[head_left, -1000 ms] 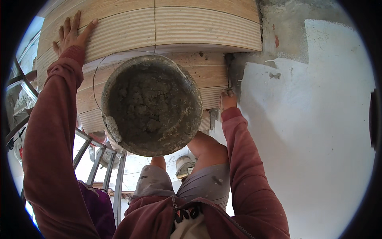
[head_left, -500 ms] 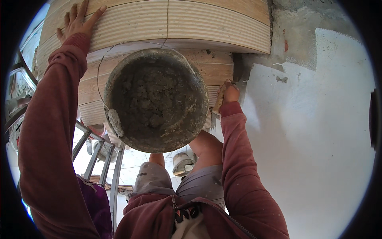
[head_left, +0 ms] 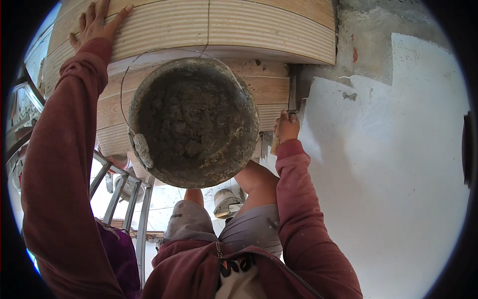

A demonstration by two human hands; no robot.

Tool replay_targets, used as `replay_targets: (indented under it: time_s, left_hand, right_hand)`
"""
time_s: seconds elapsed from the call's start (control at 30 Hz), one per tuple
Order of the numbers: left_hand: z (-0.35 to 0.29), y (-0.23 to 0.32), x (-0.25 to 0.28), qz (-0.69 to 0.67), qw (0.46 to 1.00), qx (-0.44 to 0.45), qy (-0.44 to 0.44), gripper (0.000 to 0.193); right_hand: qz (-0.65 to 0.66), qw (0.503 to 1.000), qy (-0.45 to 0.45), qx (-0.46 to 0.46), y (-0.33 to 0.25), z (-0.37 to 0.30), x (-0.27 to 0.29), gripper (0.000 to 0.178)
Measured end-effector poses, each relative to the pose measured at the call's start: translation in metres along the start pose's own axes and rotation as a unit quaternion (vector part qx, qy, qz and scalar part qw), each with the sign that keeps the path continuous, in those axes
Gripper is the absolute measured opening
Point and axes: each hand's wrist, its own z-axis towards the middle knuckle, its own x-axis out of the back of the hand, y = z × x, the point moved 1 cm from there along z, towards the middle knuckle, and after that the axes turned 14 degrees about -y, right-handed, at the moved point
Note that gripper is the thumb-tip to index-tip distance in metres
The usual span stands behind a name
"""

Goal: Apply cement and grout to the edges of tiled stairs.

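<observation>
My left hand [head_left: 94, 30] lies flat, fingers spread, on the ridged, wood-look tile of the upper step [head_left: 164, 25]. Below that step, a round bucket [head_left: 142, 99] with a thin wire handle stands in front of me, its rim crusted with cement. Grey mortar [head_left: 189, 117] covers its inside. To the right of the bucket, my right hand [head_left: 288, 127] is closed round the wooden handle of a trowel [head_left: 294, 94]. The grey blade points away from me, along the gap between the lower step's tile end [head_left: 274, 79] and the wall; part of it is hard to make out.
A white-coated wall [head_left: 383, 174] with bare cement at its top runs along my right side. Metal railing bars [head_left: 119, 197] stand at lower left, near a purple cloth [head_left: 117, 249]. Below the bucket, a smaller pail [head_left: 226, 203] sits on the floor beyond my legs.
My right hand has turned so the trowel blade now shows at the gap by the wall, and less of its handle shows. My left hand stays on the step.
</observation>
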Motion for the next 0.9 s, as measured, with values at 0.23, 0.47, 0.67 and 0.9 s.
replay_targets:
  time_s: [0.23, 0.47, 0.67, 0.9]
  left_hand:
    - [0.003, 0.003, -0.003, -0.008, 1.0, 0.008, -0.015, 0.076]
    - [0.002, -0.004, 0.0, -0.002, 0.999, 0.017, -0.041, 0.076]
    - [0.0, 0.005, 0.003, -0.04, 0.998, 0.015, -0.038, 0.075]
    - [0.0, 0.004, 0.005, -0.03, 0.999, 0.014, -0.039, 0.075]
  right_hand:
    - [-0.201, 0.979, 0.018, 0.003, 0.066, 0.057, 0.024, 0.029]
    - [-0.087, 0.996, 0.03, -0.004, 0.042, 0.043, 0.004, 0.024]
    - [-0.12, 0.992, 0.008, -0.034, 0.046, 0.041, 0.011, 0.031]
    - [-0.171, 0.985, 0.024, -0.01, 0.062, 0.053, 0.013, 0.032]
